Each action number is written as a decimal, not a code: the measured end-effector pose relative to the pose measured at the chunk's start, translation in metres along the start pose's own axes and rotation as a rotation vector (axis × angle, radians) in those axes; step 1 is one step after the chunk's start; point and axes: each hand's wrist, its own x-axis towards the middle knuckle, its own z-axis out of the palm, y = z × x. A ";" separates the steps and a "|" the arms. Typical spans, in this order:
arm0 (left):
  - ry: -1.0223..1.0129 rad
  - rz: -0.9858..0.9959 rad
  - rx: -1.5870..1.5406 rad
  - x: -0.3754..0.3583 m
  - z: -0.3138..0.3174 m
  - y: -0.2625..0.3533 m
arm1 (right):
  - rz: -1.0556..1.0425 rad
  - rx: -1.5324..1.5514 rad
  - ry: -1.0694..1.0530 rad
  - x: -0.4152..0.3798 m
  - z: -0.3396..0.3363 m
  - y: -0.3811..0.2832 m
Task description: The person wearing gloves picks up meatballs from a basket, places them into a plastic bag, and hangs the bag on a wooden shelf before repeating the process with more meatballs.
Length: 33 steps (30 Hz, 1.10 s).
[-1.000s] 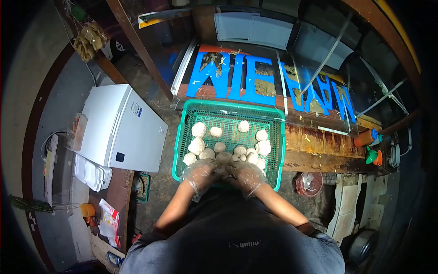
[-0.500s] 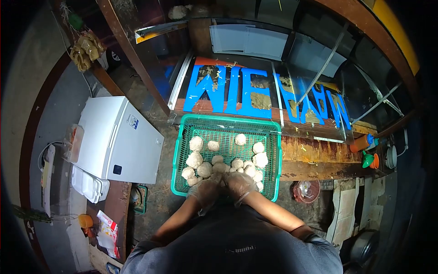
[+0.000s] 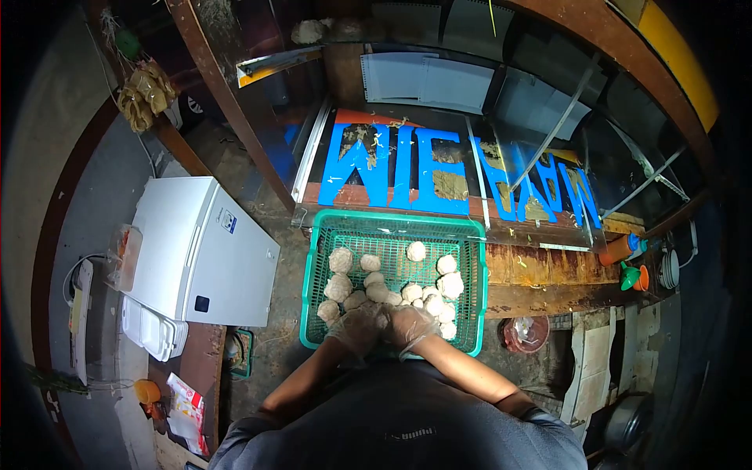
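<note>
A green plastic basket (image 3: 308, 313) in front of me holds several pale, lumpy meatballs (image 3: 338, 287), spread singly on the left and far side and bunched near my hands. My left hand (image 3: 356, 323), in a clear plastic glove, is over the near side of the basket, its fingers curled inward. Close beside it is my right hand (image 3: 409, 321), gloved the same way. The fingertips meet among the meatballs at the middle of the near side. What lies between them is too hidden to make out.
Beyond the basket stands a glass case (image 3: 399, 168) with blue lettering. A white chest freezer (image 3: 235, 262) is on the left, with foam boxes (image 3: 154, 325) by it. To the right are a wooden bench (image 3: 548, 270) and a red bowl (image 3: 525, 334) lower down.
The view has tilted slightly, so the basket sits lower in the picture. Both hands stay together at the near side; a few meatballs just ahead of the fingers lie differently.
</note>
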 end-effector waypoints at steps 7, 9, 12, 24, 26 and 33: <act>0.251 -0.014 -0.219 0.000 -0.021 0.004 | -0.008 0.133 0.055 -0.002 0.006 0.008; 0.288 -0.010 -0.366 0.006 -0.032 0.003 | -0.054 0.241 0.093 -0.007 0.001 0.010; 0.299 -0.007 -0.568 0.013 -0.062 0.008 | -0.111 0.370 0.133 -0.008 -0.003 0.016; 0.406 -0.304 -1.370 0.030 -0.075 0.006 | -0.081 1.036 0.351 -0.013 -0.020 0.031; 0.374 -0.378 -1.567 0.035 -0.075 0.004 | -0.048 1.129 0.358 -0.013 -0.022 0.037; 0.382 -0.162 -1.316 0.047 -0.067 -0.005 | -0.010 1.404 0.391 -0.002 -0.026 0.051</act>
